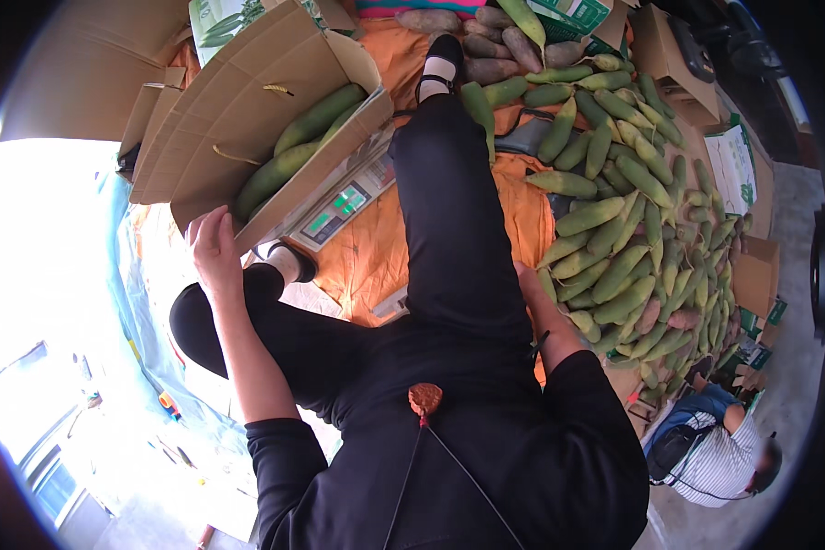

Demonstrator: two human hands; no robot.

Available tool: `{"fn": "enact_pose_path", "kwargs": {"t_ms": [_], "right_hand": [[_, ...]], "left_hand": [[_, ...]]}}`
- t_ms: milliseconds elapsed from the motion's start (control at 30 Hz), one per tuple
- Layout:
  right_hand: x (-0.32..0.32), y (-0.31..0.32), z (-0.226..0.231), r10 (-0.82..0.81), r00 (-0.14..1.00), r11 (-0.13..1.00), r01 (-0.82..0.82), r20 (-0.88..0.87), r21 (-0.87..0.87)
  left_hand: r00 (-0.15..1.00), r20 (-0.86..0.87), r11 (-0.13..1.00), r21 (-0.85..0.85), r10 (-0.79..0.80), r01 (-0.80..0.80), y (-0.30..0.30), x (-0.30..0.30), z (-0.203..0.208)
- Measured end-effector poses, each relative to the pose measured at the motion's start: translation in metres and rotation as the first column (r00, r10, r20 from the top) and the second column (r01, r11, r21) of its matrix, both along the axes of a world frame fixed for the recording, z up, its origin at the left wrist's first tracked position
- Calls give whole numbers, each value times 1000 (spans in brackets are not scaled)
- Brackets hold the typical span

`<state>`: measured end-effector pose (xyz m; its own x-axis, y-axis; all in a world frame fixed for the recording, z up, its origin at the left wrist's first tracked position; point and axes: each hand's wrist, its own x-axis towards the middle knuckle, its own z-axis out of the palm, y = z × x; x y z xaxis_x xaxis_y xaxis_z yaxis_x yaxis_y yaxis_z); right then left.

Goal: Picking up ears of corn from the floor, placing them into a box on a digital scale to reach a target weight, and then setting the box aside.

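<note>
At the near corner of an open cardboard box (275, 220), my left hand (214, 252) has its fingers bent and pressed together on the box's edge. Several large green radishes (316, 119) lie inside, partly hidden by the box walls. The box rests on a digital scale (339, 211) with a lit green display. My right hand (526, 280) is down beside my right thigh, next to the pile of green radishes (619, 275). Its fingers are hidden, so I cannot make out whether it holds anything.
Orange sheeting (357, 275) covers the floor around the scale. Reddish-purple radishes (490, 69) lie beyond my foot (440, 69). More cardboard boxes (674, 69) stand at the back right. Another person in a striped top (715, 454) is at the lower right, past the pile.
</note>
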<state>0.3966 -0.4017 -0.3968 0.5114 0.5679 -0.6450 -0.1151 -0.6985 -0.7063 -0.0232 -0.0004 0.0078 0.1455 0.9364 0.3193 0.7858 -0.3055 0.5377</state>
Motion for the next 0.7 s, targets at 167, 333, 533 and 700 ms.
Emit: {"fn": "enact_pose_path", "kwargs": {"t_ms": [167, 333, 533, 700], "right_hand": [[-27, 34, 29, 91, 989, 995, -96, -113, -39], [-30, 49, 77, -53, 975, 994, 30, -215, -107], [-41, 64, 93, -5, 988, 992, -16, -155, -129], [16, 6, 17, -10, 977, 997, -7, -214, -78]], "left_hand": [[997, -54, 999, 7, 53, -52, -7, -16, 14], [996, -70, 998, 0, 61, -61, -6, -12, 13], [994, -66, 996, 20, 84, -82, -9, -21, 19], [995, -16, 995, 18, 94, -94, -5, -12, 13]]}}
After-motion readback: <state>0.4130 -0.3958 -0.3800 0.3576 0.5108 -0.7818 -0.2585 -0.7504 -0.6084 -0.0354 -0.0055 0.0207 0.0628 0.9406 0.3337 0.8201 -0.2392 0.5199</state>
